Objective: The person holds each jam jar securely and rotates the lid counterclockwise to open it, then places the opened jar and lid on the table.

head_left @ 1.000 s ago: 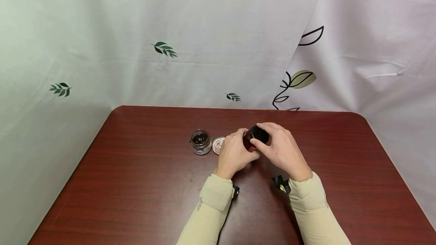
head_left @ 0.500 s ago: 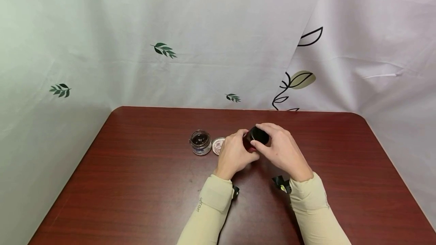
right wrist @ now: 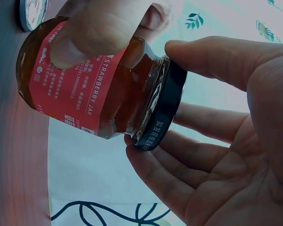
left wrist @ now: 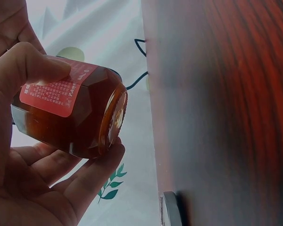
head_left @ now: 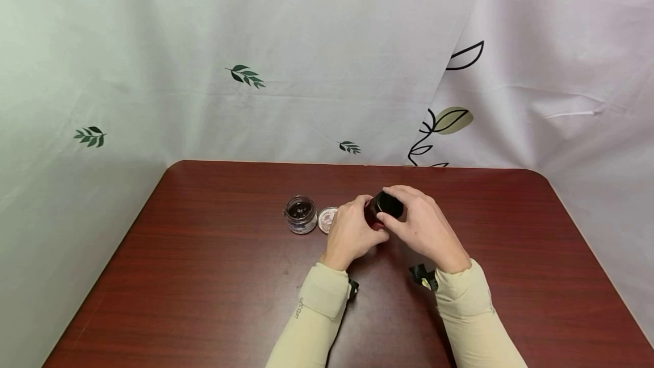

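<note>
Between my hands a glass jar of strawberry jam (right wrist: 120, 94), amber-red with a red label, is held tilted above the table. My left hand (head_left: 354, 231) grips its body, thumb pressed on the label (left wrist: 61, 101) in the left wrist view. With thumb and fingertips, my right hand (head_left: 426, 226) grips the rim of the black lid (right wrist: 165, 108), which sits on the jar's mouth. To the left stands a second glass jar (head_left: 301, 223), uncovered, with dark contents. A pale round lid (head_left: 327, 220) lies beside it, partly hidden behind my left hand.
The reddish-brown wooden table (head_left: 230, 288) has rounded far corners. A white curtain (head_left: 306, 27) with leaf prints hangs behind it and along its sides. Black straps (head_left: 423, 277) show at both wrists.
Hardly anything differs: both hands keep their grip on the jam jar and its lid in the same spot. The second jar and pale lid stay put.
</note>
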